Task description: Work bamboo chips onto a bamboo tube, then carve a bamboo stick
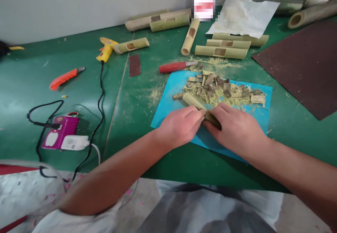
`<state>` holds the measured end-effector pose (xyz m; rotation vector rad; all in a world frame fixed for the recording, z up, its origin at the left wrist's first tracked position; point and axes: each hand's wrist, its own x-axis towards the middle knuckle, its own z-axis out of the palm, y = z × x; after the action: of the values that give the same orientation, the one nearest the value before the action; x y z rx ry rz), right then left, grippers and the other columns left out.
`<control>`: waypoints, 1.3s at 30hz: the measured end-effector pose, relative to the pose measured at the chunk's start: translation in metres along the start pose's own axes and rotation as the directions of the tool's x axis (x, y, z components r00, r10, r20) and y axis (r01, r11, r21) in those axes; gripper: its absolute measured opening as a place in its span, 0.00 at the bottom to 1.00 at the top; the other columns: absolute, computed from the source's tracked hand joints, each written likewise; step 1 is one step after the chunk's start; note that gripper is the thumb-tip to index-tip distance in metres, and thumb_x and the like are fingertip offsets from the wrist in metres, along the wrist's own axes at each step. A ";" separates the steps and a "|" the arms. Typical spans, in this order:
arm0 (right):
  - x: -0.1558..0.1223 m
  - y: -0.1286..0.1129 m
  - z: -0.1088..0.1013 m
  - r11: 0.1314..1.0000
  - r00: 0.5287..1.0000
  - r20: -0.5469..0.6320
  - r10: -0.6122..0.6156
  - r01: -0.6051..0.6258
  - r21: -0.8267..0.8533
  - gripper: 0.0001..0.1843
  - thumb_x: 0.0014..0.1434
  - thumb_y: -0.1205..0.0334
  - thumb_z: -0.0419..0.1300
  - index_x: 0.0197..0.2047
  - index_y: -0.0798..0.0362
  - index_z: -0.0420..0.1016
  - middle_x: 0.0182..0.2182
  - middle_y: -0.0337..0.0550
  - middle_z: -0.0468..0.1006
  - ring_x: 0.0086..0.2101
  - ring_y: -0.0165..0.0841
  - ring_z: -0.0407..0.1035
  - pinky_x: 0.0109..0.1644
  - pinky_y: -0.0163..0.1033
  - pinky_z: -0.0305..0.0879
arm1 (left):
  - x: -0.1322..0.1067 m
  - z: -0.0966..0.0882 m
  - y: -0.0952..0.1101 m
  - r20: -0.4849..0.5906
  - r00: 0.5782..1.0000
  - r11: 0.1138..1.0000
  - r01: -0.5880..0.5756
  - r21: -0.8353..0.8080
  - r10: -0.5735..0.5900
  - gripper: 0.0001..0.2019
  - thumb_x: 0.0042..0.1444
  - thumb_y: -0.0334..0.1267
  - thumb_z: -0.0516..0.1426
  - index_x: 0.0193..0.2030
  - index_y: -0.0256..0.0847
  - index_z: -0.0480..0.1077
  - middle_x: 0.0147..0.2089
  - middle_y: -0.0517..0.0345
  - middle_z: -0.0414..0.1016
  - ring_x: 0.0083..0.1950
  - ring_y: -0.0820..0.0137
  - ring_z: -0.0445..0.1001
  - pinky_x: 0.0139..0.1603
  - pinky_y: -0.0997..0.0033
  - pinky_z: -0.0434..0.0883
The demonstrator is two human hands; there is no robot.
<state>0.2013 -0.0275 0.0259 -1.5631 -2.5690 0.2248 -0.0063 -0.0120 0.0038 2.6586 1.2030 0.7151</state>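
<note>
A short bamboo tube (191, 100) is held at a slant above a blue sheet (163, 112). My right hand (235, 126) is wrapped round its near end, thumb and fingers on either side. Closed in a pinch, my left hand (181, 126) presses at the tube's middle, by what looks like a cut opening. Whatever its fingertips hold is hidden. Beyond the tube, bamboo chips (209, 87) and shavings lie heaped on the sheet. A red-handled knife (173, 67) rests just past the sheet's far edge.
Several notched bamboo tubes (221, 52) lie at the back. A white paper (242, 15) and brown sandpaper sheet (302, 64) are to the right. Leftward are a yellow glue gun (107, 48), a small sandpaper strip (135, 65), an orange cutter (64, 79) and a purple power strip (59, 133) with cords.
</note>
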 end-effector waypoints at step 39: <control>-0.002 -0.003 0.001 0.998 0.998 0.001 -0.067 0.067 -0.010 0.11 0.64 0.54 0.59 0.35 0.53 0.73 0.30 0.44 0.74 0.26 0.32 0.63 0.29 0.40 0.43 | -0.003 -0.005 0.002 -0.033 0.999 0.996 0.032 -0.085 -0.035 0.10 0.70 0.36 0.54 0.46 0.38 0.77 0.38 0.54 0.82 0.40 0.69 0.81 0.41 0.73 0.76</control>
<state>0.1998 -0.0307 0.0253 -1.4770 -2.6221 0.2066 -0.0089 -0.0157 0.0080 2.5617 1.1954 0.7907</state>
